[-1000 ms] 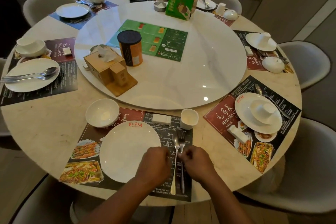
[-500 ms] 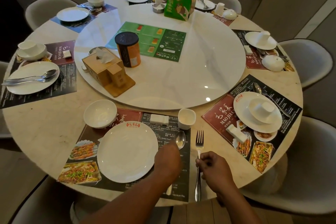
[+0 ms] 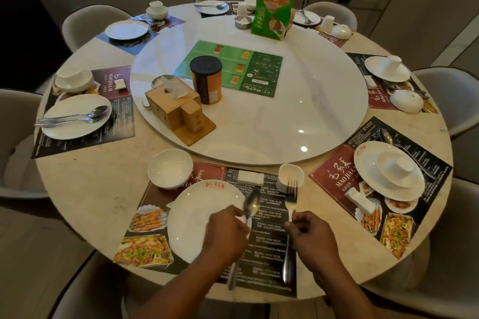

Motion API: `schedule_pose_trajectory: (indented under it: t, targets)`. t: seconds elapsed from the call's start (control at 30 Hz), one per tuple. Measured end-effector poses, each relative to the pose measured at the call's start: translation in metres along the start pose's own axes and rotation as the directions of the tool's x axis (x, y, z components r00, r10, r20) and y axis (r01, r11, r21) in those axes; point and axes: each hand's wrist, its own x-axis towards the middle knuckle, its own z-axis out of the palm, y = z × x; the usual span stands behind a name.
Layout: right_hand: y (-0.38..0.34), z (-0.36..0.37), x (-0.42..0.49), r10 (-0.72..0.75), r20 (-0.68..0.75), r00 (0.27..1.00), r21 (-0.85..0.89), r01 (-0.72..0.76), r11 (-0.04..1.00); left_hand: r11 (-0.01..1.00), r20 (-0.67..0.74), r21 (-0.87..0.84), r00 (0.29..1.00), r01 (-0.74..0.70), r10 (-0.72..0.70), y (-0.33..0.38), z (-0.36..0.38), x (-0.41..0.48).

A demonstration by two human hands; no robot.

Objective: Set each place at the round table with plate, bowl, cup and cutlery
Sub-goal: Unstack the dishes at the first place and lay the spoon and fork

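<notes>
Marble round table [image 3: 98, 189], nearest place: both forearms reach in from below, the left hand [image 3: 225, 230] curled round a spoon [image 3: 251, 206], the right hand [image 3: 311, 235] pinching a fork [image 3: 291, 197], held side by side over the placemat [image 3: 267, 254] just right of the plate [image 3: 197, 215]; bowl [image 3: 169, 168] and cup [image 3: 290, 176] stand behind.

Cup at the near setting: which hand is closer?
Right. The right hand, gripping the fork, is just nearside of the cup; the left hand, holding the spoon, is further left.
</notes>
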Motion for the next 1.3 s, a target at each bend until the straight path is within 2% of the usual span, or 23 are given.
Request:
schedule_pose_trajectory:
  t: [0.13, 0.23, 0.43, 0.67, 0.9, 1.3]
  targets:
    - [-0.019, 0.059, 0.001, -0.022, 0.073, 0.997, -0.165, 0.034, 0.986, 0.996, -0.096, 0.046, 0.993, 0.074, -0.070, -0.039, -0.062, 0.014]
    - [-0.028, 0.101, 0.002, 0.019, 0.125, 0.992, -0.211, 0.008, 0.977, 0.994, -0.091, 0.015, 0.990, 0.106, -0.105, -0.058, -0.085, 0.023]
    - [-0.029, 0.147, 0.007, 0.051, 0.048, 0.998, -0.238, -0.038, 0.971, 0.995, -0.052, -0.017, 0.994, 0.098, -0.099, -0.072, -0.091, 0.038]
    - [-0.024, 0.160, 0.009, 0.031, -0.041, 0.999, -0.288, -0.041, 0.957, 0.996, -0.024, -0.020, 0.996, 0.088, -0.088, -0.084, -0.091, 0.048]
    - [-0.023, 0.162, 0.009, -0.028, -0.072, 0.997, -0.433, -0.006, 0.902, 0.997, -0.049, 0.032, 0.997, 0.069, -0.067, -0.085, -0.093, 0.048]
    - [-0.020, 0.159, 0.011, -0.109, -0.037, 0.993, -0.498, 0.076, 0.864, 0.995, -0.066, 0.081, 0.996, 0.062, -0.057, -0.078, -0.092, 0.045]
